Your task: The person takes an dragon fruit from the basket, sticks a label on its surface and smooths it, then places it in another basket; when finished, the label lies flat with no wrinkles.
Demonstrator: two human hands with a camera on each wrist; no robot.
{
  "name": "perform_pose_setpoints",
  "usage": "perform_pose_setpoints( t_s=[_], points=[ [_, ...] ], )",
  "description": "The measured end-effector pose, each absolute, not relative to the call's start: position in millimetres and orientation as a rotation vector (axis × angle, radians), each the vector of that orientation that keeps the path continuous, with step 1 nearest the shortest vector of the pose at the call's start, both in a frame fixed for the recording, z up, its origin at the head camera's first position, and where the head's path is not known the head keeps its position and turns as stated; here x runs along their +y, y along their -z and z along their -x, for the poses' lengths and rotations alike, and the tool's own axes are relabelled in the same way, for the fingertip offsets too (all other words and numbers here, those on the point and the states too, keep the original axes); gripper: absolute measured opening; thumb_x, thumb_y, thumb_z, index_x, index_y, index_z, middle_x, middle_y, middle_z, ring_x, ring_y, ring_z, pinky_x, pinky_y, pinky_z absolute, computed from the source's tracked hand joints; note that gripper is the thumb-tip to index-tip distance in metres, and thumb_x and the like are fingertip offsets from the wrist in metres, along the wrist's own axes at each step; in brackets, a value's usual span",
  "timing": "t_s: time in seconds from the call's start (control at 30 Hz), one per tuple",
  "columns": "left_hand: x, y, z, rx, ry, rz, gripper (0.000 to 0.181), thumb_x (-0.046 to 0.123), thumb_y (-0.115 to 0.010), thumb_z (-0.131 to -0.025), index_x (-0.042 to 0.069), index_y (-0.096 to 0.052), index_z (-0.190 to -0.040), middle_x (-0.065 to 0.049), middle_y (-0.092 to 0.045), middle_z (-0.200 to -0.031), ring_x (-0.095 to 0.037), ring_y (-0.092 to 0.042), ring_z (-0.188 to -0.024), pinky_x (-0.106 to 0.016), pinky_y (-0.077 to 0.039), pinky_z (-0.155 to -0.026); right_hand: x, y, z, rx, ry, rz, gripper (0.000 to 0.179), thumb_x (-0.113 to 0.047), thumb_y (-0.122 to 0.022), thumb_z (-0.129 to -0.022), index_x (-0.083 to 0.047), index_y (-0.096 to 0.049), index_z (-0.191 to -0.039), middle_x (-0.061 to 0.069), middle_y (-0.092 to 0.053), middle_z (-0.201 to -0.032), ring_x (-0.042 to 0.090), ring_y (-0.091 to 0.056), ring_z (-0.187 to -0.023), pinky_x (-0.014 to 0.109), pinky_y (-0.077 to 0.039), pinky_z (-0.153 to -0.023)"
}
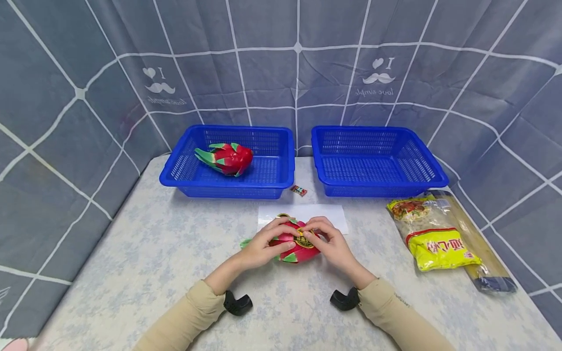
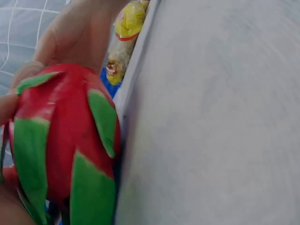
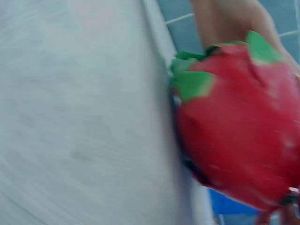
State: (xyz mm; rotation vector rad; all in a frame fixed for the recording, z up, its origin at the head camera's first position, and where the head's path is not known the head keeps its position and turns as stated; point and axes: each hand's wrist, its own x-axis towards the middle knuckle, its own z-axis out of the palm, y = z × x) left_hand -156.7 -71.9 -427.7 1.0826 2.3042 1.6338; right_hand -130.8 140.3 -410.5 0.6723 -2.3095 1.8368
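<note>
A red dragon fruit (image 1: 298,256) with green leafy scales lies at the middle of the table, between both hands. On its upper side is a round black-and-gold sticker (image 1: 304,240). My left hand (image 1: 265,243) grips the fruit from the left, thumb on the near side and fingers over the top. From the right, my right hand (image 1: 331,241) holds it with curled fingers, thumb and forefinger at the sticker's edge. The left wrist view shows the fruit's green-tipped scales (image 2: 30,150); in the right wrist view its smooth red side (image 3: 239,126) faces the camera.
Behind the hands lies white paper (image 1: 335,217), with a small colourful packet (image 1: 299,190) beyond it. A blue basket (image 1: 228,191) at back left holds another dragon fruit (image 1: 232,158). A second blue basket (image 1: 382,190) stands at back right. Bagged food (image 1: 439,243) lies at the right edge.
</note>
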Motion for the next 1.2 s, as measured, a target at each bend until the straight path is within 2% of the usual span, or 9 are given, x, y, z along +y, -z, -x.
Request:
perform_pose_setpoints(
  t_s=[0.17,0.3,0.4,0.57,0.67,0.77,0.87,1.03,1.2],
  points=[
    [-73.4,417.9,149.9,2.217,-1.693,-0.999,0.02,0.002,-0.059,-0.091,0.003,-0.064,-0.11,-0.015,-0.036,-0.143,-0.029,-0.026,-0.136,-0.053,-0.027,-0.103,138.5,410.0,129.8,-2.319,-1.763,-0.683,0.014,0.003,-0.063,-0.087,0.006,-0.067,-0.1,0.019,-0.056,-0.107,0.014,-0.049,-0.104,0.024,-0.041,-0.092],
    [-73.3,403.7,142.6,2.159,-1.718,-1.082,0.016,-0.005,-0.058,-0.088,-0.003,-0.064,-0.102,-0.025,-0.037,-0.14,-0.04,-0.028,-0.133,-0.057,-0.025,-0.102,148.7,415.3,136.6,-2.358,-1.82,-0.882,0.017,0.007,-0.066,-0.083,0.005,-0.066,-0.1,0.022,-0.053,-0.114,0.019,-0.049,-0.111,0.028,-0.042,-0.094],
    [-70.6,401.5,140.4,2.163,-1.74,-1.151,0.013,-0.006,-0.063,-0.083,-0.004,-0.066,-0.096,-0.029,-0.042,-0.134,-0.043,-0.033,-0.128,-0.058,-0.028,-0.1,158.2,425.4,144.6,-2.373,-1.901,-1.039,0.023,0.011,-0.068,-0.079,0.004,-0.064,-0.1,0.023,-0.05,-0.122,0.021,-0.045,-0.118,0.031,-0.041,-0.097],
    [-63.5,404.3,139.9,2.213,-1.785,-1.143,0.012,-0.003,-0.074,-0.077,-0.002,-0.07,-0.088,-0.024,-0.05,-0.128,-0.039,-0.041,-0.123,-0.052,-0.035,-0.098,164.1,437.2,151.4,-2.35,-1.963,-1.089,0.02,0.01,-0.071,-0.076,0.0,-0.064,-0.092,0.022,-0.049,-0.125,0.02,-0.044,-0.119,0.034,-0.043,-0.095],
    [-62.5,405.5,140.2,2.202,-1.803,-1.103,0.01,-0.005,-0.073,-0.077,-0.002,-0.07,-0.086,-0.023,-0.051,-0.127,-0.038,-0.041,-0.124,-0.052,-0.034,-0.098,162.1,438.1,150.3,-2.326,-1.979,-1.029,0.013,0.006,-0.073,-0.076,-0.002,-0.063,-0.081,0.022,-0.052,-0.121,0.02,-0.046,-0.116,0.032,-0.044,-0.093],
    [-63.0,406.7,141.2,2.175,-1.811,-1.073,0.009,-0.005,-0.071,-0.078,-0.003,-0.068,-0.086,-0.023,-0.051,-0.127,-0.037,-0.039,-0.125,-0.054,-0.03,-0.099,159.4,439.0,148.5,-2.317,-1.984,-0.955,0.016,0.006,-0.074,-0.075,-0.003,-0.062,-0.073,0.022,-0.054,-0.119,0.021,-0.048,-0.114,0.028,-0.044,-0.092],
    [-63.7,411.8,143.5,2.158,-1.819,-1.053,0.015,-0.006,-0.07,-0.08,-0.003,-0.068,-0.094,-0.021,-0.049,-0.129,-0.034,-0.038,-0.126,-0.051,-0.033,-0.099,155.5,433.7,144.7,-2.321,-1.98,-0.887,0.018,0.011,-0.072,-0.075,-0.001,-0.059,-0.071,0.025,-0.054,-0.12,0.025,-0.05,-0.113,0.025,-0.045,-0.09],
    [-65.9,432.8,153.5,2.153,-1.836,-1.025,0.029,0.003,-0.068,-0.084,0.002,-0.067,-0.113,-0.01,-0.047,-0.133,-0.025,-0.04,-0.123,-0.043,-0.038,-0.096,150.3,438.3,143.3,-2.214,-2.109,-0.796,0.012,0.008,-0.07,-0.078,0.005,-0.059,-0.083,0.028,-0.053,-0.124,0.021,-0.054,-0.114,0.026,-0.044,-0.093],
    [-65.7,437.5,156.9,2.128,-1.887,-0.938,0.025,0.004,-0.066,-0.085,0.001,-0.068,-0.11,-0.01,-0.046,-0.134,-0.026,-0.036,-0.126,-0.049,-0.032,-0.099,149.7,447.4,146.4,-2.185,-2.165,-0.786,0.014,0.001,-0.066,-0.085,0.006,-0.061,-0.096,0.025,-0.05,-0.13,0.017,-0.049,-0.121,0.025,-0.042,-0.096]
  ],
)
